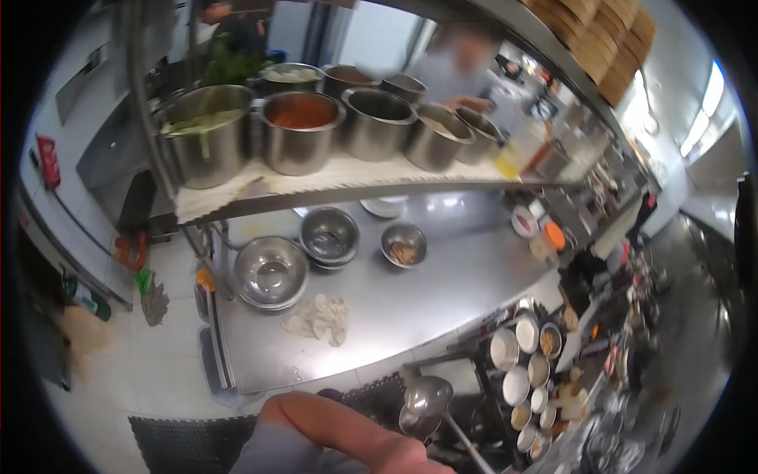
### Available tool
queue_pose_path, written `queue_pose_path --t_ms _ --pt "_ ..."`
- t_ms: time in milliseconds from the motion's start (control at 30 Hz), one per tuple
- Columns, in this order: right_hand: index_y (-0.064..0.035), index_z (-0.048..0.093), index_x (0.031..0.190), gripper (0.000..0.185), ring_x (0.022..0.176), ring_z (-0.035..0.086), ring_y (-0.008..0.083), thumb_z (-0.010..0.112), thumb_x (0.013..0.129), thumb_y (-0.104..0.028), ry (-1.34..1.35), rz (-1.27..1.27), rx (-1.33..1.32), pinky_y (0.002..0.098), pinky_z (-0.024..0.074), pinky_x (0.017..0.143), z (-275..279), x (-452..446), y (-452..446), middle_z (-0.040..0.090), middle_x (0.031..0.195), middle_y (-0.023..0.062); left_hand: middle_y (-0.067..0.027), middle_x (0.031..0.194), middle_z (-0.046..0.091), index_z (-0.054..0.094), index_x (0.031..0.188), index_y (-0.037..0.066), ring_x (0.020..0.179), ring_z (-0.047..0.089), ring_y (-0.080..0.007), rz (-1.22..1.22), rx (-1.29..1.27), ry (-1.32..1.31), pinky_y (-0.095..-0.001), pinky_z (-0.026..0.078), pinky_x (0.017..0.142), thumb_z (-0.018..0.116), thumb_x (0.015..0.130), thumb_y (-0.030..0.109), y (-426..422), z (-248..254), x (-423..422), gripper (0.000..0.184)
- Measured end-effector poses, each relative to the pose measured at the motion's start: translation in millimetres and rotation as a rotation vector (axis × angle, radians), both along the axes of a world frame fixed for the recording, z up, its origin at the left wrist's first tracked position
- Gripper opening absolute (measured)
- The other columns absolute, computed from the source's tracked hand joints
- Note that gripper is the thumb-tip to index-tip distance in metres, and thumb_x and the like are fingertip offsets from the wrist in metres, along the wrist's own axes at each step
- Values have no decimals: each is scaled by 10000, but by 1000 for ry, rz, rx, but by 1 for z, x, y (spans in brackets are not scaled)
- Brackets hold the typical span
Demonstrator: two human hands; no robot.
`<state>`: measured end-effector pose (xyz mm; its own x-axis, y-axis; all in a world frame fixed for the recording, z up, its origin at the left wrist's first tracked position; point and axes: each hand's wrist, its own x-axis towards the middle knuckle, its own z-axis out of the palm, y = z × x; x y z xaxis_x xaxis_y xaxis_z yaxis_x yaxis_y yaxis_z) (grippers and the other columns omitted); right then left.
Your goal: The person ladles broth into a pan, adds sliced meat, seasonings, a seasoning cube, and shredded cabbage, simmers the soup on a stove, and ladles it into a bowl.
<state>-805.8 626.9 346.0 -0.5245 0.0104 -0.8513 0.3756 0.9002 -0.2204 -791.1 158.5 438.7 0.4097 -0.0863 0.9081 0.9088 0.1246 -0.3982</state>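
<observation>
My left arm, in a grey sleeve, comes in at the bottom edge and bends to the right. Only part of my left hand (406,457) shows, at the lower border; its fingers are out of sight, and whether it holds anything is hidden. Just right of it is a metal ladle (429,395) with a long handle (469,444) running down to the frame's edge. My right hand is not in view. Above my arm, a crumpled cream cloth (317,318) lies on the steel table (387,316).
Steel bowls (271,272) and a small bowl of food (403,245) stand on the table. Several steel pots (302,142) line the shelf above. Several seasoning containers (516,385) sit at the right. Behind the shelf is another person (450,75); a black mat (181,438) covers floor lower left.
</observation>
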Motion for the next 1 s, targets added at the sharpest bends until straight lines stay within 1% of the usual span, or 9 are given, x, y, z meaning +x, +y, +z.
queue_pose_path --t_ms 133,167,233,300,400,533,867,967,1000 --pt "20 690 1230 382 723 724 199 615 857 -18 -178 -117 4 342 597 621 37 -18 -20 753 945 132 -154 848 692 663 841 -9 666 643 -270 57 -54 -333 -363 442 520 587 946 15 20 -20 4 132" --pt "17 720 1045 263 563 677 173 783 918 -205 -181 -155 -54 325 568 537 42 -22 -21 692 712 92 -157 852 694 664 845 -10 667 645 -274 70 -85 -398 -364 441 520 586 949 17 25 -23 4 133" --pt "-14 647 918 210 490 603 140 755 943 -193 -295 -256 -64 353 624 611 41 -26 -29 568 613 43 -161 875 698 669 852 -10 684 652 -289 100 -160 -498 -381 444 544 593 982 46 36 -28 -2 161" --pt "9 654 961 164 458 553 137 726 922 -133 -295 -385 -112 332 589 554 39 -27 -37 544 630 50 -49 638 525 681 769 -14 532 475 -154 -5 -248 -553 -289 326 446 654 784 -12 45 -44 -16 31" --pt "-2 641 919 138 449 549 146 713 913 -120 -312 -447 -129 339 578 536 10 -22 -37 547 633 51 -40 658 520 674 776 -48 497 455 -147 -55 -291 -669 -277 272 410 647 738 -25 65 -63 -26 53" --pt "-13 643 915 145 449 561 160 715 884 -135 -172 -348 -132 337 529 480 -47 -13 -34 551 627 53 -30 643 456 628 830 -1 563 473 -201 -424 -491 -1118 -308 358 457 703 807 133 83 -75 -26 156" --pt "6 649 901 167 472 612 199 724 863 -139 -47 -348 -229 364 497 450 -181 30 -59 604 621 79 -54 794 603 695 1031 29 713 613 -264 -429 -807 -1068 -362 534 698 643 881 169 25 -57 -32 212" --pt "19 663 885 160 448 600 195 726 844 -122 -48 -426 -181 369 474 431 -178 50 -71 606 618 87 -111 917 695 715 1045 124 791 659 -294 -191 -1156 -1427 -402 539 727 632 952 311 -23 -94 -95 225" --pt "19 663 885 160 448 600 195 726 844 -122 -52 -427 -184 369 474 431 -178 58 -75 606 618 87 -138 927 703 721 1089 93 824 674 -301 -126 -863 -1782 -407 538 742 659 941 279 -41 -119 -120 246"
